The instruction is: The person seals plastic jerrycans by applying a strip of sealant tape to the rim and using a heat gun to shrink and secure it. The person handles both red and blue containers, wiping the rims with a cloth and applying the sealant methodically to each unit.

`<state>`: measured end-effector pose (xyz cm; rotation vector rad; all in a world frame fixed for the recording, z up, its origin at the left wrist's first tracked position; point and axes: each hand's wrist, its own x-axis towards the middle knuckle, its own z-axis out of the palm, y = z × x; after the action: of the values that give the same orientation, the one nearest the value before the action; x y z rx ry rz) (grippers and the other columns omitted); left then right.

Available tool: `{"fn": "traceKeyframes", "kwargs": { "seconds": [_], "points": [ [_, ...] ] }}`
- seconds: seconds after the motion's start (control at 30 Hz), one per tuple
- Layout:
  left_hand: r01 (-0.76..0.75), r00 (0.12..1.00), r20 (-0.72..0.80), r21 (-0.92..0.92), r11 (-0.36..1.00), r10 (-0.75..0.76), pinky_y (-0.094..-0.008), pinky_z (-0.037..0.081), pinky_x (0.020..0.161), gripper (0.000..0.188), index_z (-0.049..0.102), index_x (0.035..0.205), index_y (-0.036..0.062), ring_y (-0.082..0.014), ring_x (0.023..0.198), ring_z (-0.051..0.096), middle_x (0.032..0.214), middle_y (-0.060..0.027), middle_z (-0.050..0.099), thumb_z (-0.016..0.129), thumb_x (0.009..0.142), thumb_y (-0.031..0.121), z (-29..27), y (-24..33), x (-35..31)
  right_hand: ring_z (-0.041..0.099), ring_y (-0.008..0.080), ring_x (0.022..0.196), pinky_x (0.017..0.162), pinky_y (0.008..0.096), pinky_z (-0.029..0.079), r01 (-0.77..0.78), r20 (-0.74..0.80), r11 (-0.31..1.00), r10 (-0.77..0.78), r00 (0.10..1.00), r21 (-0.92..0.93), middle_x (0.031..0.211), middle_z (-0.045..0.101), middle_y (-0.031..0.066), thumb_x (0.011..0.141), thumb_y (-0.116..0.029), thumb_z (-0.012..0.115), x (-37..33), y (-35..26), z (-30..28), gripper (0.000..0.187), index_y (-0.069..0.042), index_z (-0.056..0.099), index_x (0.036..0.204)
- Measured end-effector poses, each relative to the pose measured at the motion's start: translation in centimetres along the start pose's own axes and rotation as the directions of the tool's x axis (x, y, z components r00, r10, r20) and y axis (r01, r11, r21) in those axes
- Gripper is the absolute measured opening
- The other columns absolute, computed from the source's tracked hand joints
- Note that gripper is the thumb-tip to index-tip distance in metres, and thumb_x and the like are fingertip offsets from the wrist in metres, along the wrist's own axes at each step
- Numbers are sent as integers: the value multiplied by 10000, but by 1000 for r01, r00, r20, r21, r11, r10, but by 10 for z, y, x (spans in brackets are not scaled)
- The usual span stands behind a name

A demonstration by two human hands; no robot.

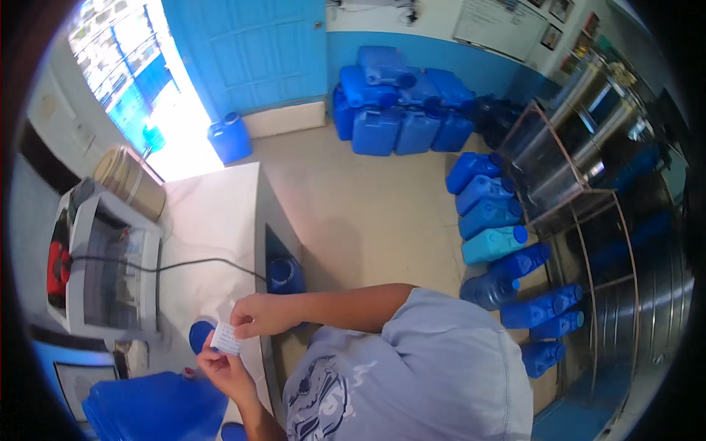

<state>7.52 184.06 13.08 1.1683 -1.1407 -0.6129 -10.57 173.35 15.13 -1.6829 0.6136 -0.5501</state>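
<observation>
A small white slip of paper (225, 339) with rows of marks is held between my two hands over the edge of the white counter (213, 198). My left hand (224, 371) pinches its lower edge. Fingers of my right hand (261, 316) close on its upper right corner. Just left of the slip, partly covered by it, is a round dark blue lid (200, 336). A large blue jug (158, 404) stands close by at the lower left, with a small reddish part near my left hand.
On the counter are a glass-fronted cabinet (114, 268), a beige bucket (129, 180) and a black cable (184, 263). Stacked blue jugs (379, 132) stand by the far wall. More jugs (489, 220) line the right side beside a metal rack (581, 198). The doorway at the far left is open.
</observation>
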Motion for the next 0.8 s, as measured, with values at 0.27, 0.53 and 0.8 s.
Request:
{"fn": "traceKeyframes", "kwargs": {
  "seconds": [0.27,0.53,0.8],
  "points": [
    [654,725,-26,-289,699,-689,-286,555,781,259,603,1204,44,-133,942,659,1087,-54,673,595,980,172,-38,16,-3,620,158,896,815,323,510,-51,207,999,49,977,7,998,650,76,916,-237,703,46,7,36,258,-24,646,1049],
    [519,600,-503,-346,782,-621,-276,543,777,118,600,1081,96,-119,961,656,1076,-29,678,575,967,120,-100,26,-76,630,133,851,765,301,513,215,301,974,-228,926,76,980,666,70,949,-203,649,166,-33,91,246,-36,599,1122],
    [507,222,-839,-337,793,-498,-270,517,801,156,606,1089,75,-106,951,628,1062,-20,667,604,934,84,-111,55,-178,661,229,1015,887,347,516,396,478,910,-405,780,126,1123,692,135,994,-225,562,374,-12,229,297,-32,606,1215]
  ]
}}
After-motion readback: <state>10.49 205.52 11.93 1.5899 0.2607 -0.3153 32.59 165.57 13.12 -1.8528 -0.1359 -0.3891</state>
